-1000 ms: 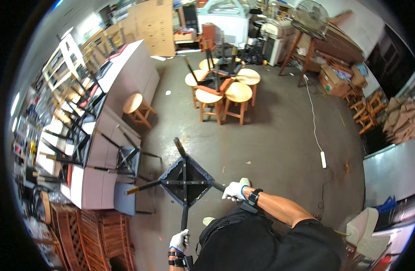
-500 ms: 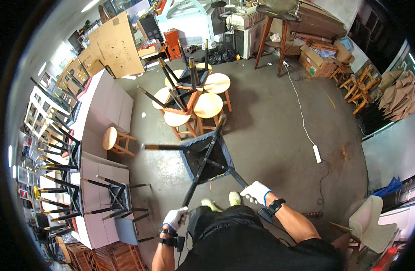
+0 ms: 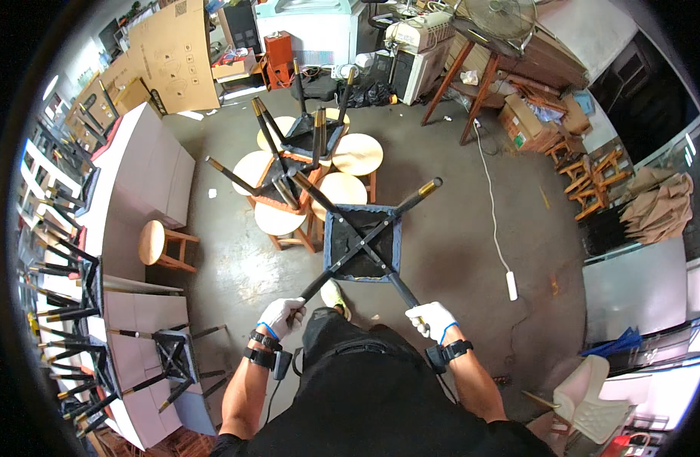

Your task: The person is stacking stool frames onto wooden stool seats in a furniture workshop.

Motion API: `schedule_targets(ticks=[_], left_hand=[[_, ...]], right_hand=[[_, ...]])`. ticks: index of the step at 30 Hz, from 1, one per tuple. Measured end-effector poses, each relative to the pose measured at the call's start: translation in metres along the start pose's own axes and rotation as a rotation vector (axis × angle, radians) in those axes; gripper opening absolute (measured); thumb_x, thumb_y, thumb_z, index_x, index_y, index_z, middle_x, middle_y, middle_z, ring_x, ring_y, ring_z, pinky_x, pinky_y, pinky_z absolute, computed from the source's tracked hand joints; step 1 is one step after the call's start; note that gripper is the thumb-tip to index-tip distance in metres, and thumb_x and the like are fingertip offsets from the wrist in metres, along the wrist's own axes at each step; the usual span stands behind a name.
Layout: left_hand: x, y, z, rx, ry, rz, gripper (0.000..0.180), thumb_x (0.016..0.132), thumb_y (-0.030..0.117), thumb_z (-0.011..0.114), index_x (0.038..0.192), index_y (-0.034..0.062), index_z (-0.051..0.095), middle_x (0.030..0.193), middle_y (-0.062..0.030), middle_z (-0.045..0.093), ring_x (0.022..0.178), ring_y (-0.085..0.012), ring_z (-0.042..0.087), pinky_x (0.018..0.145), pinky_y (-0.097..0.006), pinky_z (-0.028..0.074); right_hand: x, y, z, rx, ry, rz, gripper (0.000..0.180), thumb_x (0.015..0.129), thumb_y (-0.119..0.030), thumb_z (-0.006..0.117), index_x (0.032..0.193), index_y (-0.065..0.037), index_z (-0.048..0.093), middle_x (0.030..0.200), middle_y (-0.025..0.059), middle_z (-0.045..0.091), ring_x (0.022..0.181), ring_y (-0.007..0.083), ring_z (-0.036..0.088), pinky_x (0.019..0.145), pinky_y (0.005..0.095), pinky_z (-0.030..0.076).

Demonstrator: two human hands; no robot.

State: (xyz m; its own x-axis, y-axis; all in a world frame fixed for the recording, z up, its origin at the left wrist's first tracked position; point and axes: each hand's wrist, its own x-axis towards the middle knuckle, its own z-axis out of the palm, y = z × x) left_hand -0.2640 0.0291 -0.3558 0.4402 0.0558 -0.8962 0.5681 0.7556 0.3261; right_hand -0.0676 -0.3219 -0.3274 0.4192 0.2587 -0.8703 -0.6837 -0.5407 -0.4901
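Note:
I hold a stool point(image 3: 363, 244) bottom-up in front of me, with a blue padded rim, a black underside and crossed black legs. My left hand point(image 3: 283, 316), in a white glove, is closed around one near leg. My gloved right hand point(image 3: 432, 320) grips the other near leg. The two far legs point away, a gold tip showing on the right one. Just beyond stand several round wooden stools point(image 3: 357, 154). Upturned on them are an orange-edged stool point(image 3: 260, 199) and a blue-edged stool point(image 3: 336, 139).
To the left, white cabinets point(image 3: 148, 164) carry several upturned stools, with a round wooden stool point(image 3: 153, 242) beside them. A white power strip point(image 3: 511, 286) and its cable lie on the floor at right. A cream chair point(image 3: 586, 392) stands near right; a fan point(image 3: 506, 19) tops a tall stand.
The held stool has turned and levelled, its legs now making an even X. My left hand has risen and my right hand shifted slightly. The view has swung right, and one shoe is hidden.

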Motion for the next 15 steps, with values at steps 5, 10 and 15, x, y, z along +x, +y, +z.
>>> schedule_targets(ticks=[5,10,15], left_hand=[[0.031,0.089,0.017,0.068,-0.076,0.11,0.02,0.092,0.018,0.06,0.077,0.0061,0.06,0.064,-0.0029,0.058,0.05,-0.0128,0.053,0.046,-0.025,0.044],[0.057,0.166,0.044,0.042,-0.085,0.037,0.019,0.091,0.018,0.059,0.076,0.0056,0.06,0.064,-0.0046,0.059,0.049,-0.0148,0.055,0.047,-0.027,0.046],[0.092,0.223,0.068,0.1,-0.171,0.155,0.011,0.09,0.014,0.058,0.081,0.0065,0.057,0.068,-0.0031,0.059,0.053,-0.0113,0.055,0.047,-0.024,0.045]], right_hand=[[0.026,-0.052,0.003,0.136,-0.036,0.002,0.028,0.083,-0.023,0.068,0.06,-0.012,0.058,0.053,-0.0004,0.054,0.04,0.0107,0.047,0.038,0.0259,0.031],[0.05,-0.105,0.004,0.246,-0.006,0.108,0.024,0.083,-0.02,0.069,0.063,-0.011,0.059,0.054,0.0002,0.054,0.039,0.0114,0.046,0.038,0.0258,0.031],[0.097,-0.146,-0.016,0.3,-0.063,0.136,0.02,0.082,-0.021,0.07,0.068,-0.009,0.061,0.055,0.0002,0.054,0.039,0.0112,0.046,0.036,0.0259,0.031]])
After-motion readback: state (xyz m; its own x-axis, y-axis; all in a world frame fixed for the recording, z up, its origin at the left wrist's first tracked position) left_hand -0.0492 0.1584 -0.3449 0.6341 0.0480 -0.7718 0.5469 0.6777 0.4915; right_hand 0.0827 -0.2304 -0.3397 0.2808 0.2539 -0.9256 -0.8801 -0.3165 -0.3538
